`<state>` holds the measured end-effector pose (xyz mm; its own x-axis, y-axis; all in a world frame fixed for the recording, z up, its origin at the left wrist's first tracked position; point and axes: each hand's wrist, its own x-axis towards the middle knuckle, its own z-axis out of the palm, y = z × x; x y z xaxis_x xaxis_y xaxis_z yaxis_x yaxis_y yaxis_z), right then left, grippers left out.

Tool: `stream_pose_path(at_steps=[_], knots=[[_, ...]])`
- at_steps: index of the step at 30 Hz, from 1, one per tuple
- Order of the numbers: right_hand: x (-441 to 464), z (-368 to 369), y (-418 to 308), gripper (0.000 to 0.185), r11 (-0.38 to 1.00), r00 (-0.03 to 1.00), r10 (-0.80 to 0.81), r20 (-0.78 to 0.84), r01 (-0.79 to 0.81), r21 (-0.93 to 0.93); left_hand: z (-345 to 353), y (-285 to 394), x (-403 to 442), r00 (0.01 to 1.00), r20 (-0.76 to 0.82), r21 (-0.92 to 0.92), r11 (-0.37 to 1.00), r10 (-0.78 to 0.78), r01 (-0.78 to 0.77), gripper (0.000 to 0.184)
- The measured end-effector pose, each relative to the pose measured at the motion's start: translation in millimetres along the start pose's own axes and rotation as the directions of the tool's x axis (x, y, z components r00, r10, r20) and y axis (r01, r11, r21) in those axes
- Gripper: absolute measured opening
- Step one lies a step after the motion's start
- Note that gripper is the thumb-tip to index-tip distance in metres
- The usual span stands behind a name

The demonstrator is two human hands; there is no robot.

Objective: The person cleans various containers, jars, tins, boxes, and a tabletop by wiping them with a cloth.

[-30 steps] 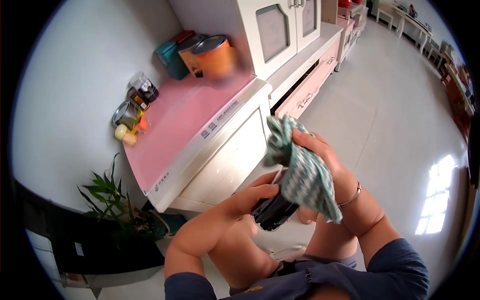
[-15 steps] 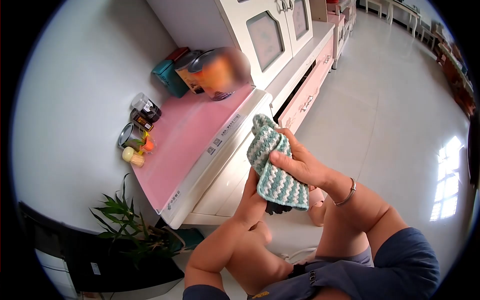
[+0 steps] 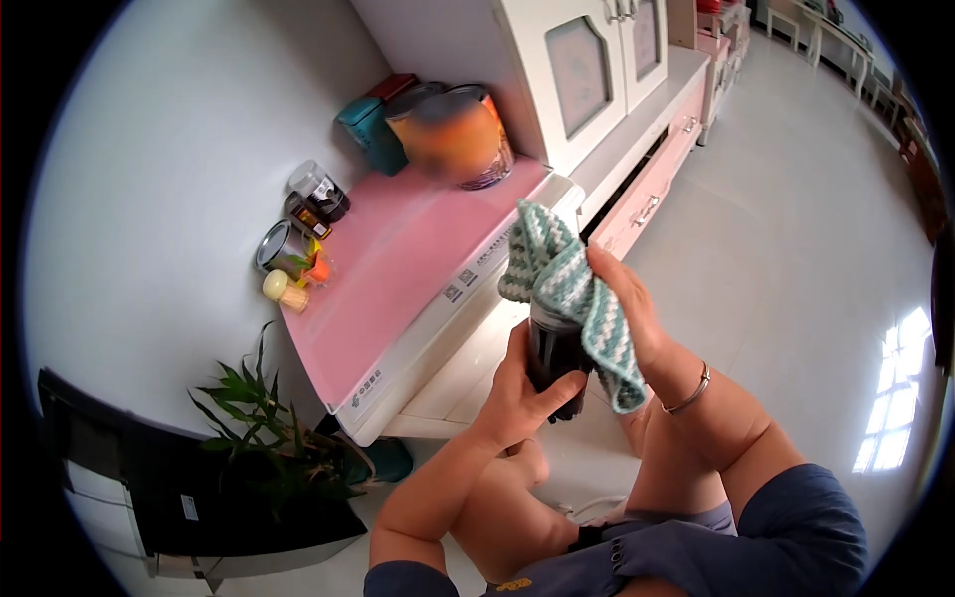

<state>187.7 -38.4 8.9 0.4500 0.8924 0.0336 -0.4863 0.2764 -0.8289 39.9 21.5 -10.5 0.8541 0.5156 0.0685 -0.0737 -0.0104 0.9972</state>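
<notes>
fingers of our left hand [image 3: 512, 398] are wrapping around a dark container [image 3: 557, 348], closing on its side with the thumb lying across the front, while our right hand [image 3: 637, 308] is gripping a green-and-white cloth [image 3: 567, 279] draped over the container's upper end, one edge hanging down its side; some right fingers are hiding behind the cloth, so we cannot tell how tightly they are closing. we are holding both in the air above our legs, beside the pink tabletop [image 3: 398, 269], where tins [image 3: 458, 139] are standing near the wall. we are judging this as the cloth-against-container stage, and moving either piece is calling for a steady left hold and light right pressure.
</notes>
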Motion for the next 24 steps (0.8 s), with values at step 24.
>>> stream_pose_path(at_steps=[24], knots=[[76, -2, 42, 0.041, 0.747, 0.747, 0.469, 0.471, -0.62, 0.239, -185, 28, 110, 0.609, -0.719, 0.25, 0.942, 0.335, -0.223, 0.049]])
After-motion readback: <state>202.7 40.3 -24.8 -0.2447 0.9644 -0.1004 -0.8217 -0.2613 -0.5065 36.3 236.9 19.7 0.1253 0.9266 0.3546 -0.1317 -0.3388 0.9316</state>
